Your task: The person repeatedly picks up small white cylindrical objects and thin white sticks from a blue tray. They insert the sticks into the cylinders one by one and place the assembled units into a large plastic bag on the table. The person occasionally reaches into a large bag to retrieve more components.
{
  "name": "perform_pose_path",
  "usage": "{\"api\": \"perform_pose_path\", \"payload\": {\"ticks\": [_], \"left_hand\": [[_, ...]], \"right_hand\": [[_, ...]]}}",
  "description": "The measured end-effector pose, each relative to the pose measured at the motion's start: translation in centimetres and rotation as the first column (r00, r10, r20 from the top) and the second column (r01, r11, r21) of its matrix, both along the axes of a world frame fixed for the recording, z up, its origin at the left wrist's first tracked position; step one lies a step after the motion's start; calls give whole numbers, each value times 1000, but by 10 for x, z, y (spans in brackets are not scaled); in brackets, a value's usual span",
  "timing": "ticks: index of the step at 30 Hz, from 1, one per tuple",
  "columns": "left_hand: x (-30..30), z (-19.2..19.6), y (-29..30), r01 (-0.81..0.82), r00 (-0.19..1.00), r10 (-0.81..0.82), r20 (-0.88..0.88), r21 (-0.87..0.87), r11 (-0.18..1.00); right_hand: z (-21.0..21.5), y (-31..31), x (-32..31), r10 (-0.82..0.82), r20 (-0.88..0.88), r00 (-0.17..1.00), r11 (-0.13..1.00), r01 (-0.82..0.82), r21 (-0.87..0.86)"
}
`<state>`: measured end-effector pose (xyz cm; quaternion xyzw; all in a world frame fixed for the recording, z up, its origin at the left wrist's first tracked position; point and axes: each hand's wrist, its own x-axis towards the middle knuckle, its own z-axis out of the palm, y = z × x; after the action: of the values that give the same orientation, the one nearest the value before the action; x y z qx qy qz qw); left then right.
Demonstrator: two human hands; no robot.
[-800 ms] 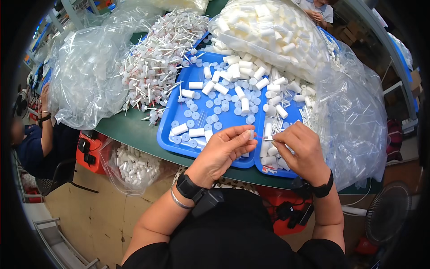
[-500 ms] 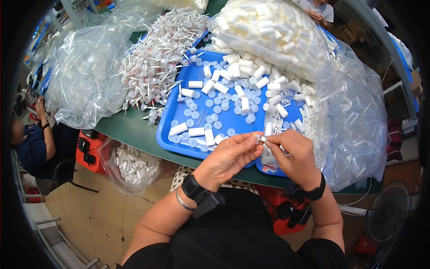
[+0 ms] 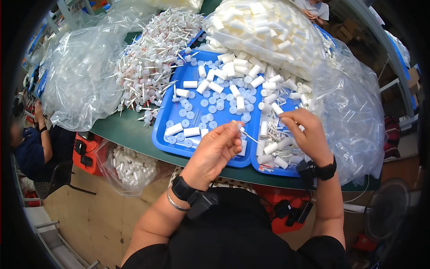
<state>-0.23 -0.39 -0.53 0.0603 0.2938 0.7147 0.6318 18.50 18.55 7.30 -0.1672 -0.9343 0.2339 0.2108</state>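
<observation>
Between the thumb and forefinger of my left hand [image 3: 214, 150] is a thin white stick [image 3: 251, 137], its free end slanting down to the right. A small pale piece shows at the pinched end, mostly hidden by the fingertips. My right hand [image 3: 309, 134] is over the right blue tray [image 3: 256, 167], thumb and forefinger closing at the near end of a white cylinder [image 3: 277, 108]. More white cylinders and thin white sticks lie beneath that hand. The left blue tray [image 3: 157, 134] bears translucent discs [image 3: 188, 107], several white cylinders and a few clear thin rods.
A large bag of white cylinders [image 3: 268, 36] leans over the trays' far side. Left of them rises a heap of stick-and-disc pieces [image 3: 152, 58], beside a clear plastic bag [image 3: 85, 76]. Another clear bag [image 3: 349, 116] lies right. A person [image 3: 36, 139] sits far left.
My hands have moved apart. The right has let go of the small white piece and reached to a cylinder in the right tray; the left has moved slightly left, keeping the stick.
</observation>
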Motion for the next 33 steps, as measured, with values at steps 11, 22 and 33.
{"api": "perform_pose_path", "payload": {"ticks": [11,22,33], "left_hand": [[7,8,-4,-26,999,25,-26,-34,999],[6,16,1,-108,994,108,7,1,994],[9,15,2,-126,992,125,-34,-13,992]], "right_hand": [[-56,23,-14,-128,341,931,914,-23,404],[0,-29,-11,60,80,995,995,-52,-90],[-1,-34,-9,86,-14,996,996,-85,31]]}}
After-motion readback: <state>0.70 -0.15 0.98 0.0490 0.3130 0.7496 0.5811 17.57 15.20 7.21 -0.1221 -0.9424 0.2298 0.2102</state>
